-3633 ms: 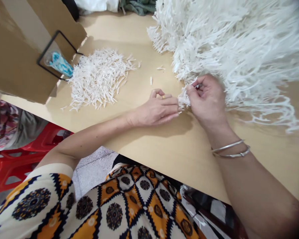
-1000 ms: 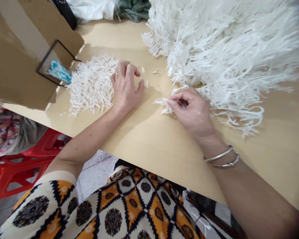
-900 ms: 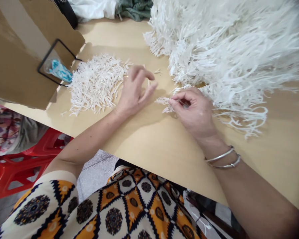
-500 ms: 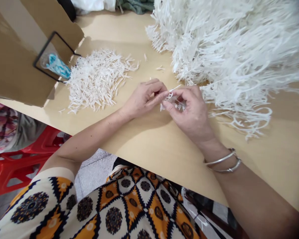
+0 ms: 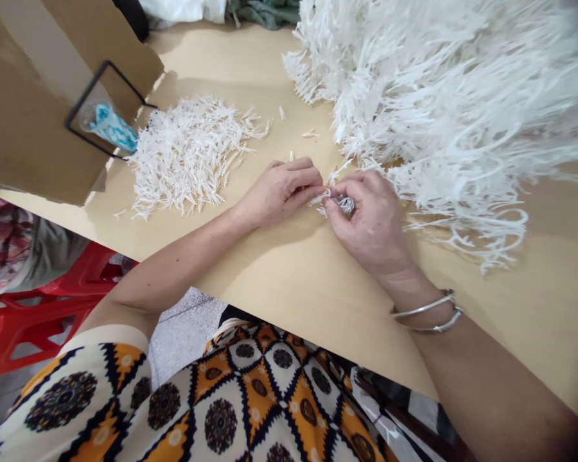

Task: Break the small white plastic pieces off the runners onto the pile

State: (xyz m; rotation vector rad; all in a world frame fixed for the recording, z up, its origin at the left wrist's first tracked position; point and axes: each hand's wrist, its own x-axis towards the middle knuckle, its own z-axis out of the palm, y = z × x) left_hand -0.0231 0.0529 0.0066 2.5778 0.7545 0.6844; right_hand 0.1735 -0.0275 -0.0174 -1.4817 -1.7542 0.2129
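Observation:
Between my hands, just above the table, is a small bundle of white branched strands (image 5: 345, 205). My right hand (image 5: 372, 215) is closed round it, thumb and forefinger pinching its left end. My left hand (image 5: 289, 191) is closed in a pinch at that same end, its fingertips almost meeting the right ones; the exact grip is partly hidden. Left of my hands lies a heap of short white pieces (image 5: 185, 154). A much larger tangled pile of long white strands (image 5: 443, 109) spreads at the right, close to my right hand.
A cardboard box (image 5: 43, 96) stands at the left, with a black wire frame (image 5: 89, 90) and a blue-and-white packet (image 5: 113, 126) against it. A few stray pieces lie on the table (image 5: 279, 276). Red stools (image 5: 43, 327) and a seated person's clothing (image 5: 9, 247) are beyond the near edge.
My right hand has turned slightly, and the bundle now sits tighter inside its fingers. My left fingers have closed together more at the strand ends.

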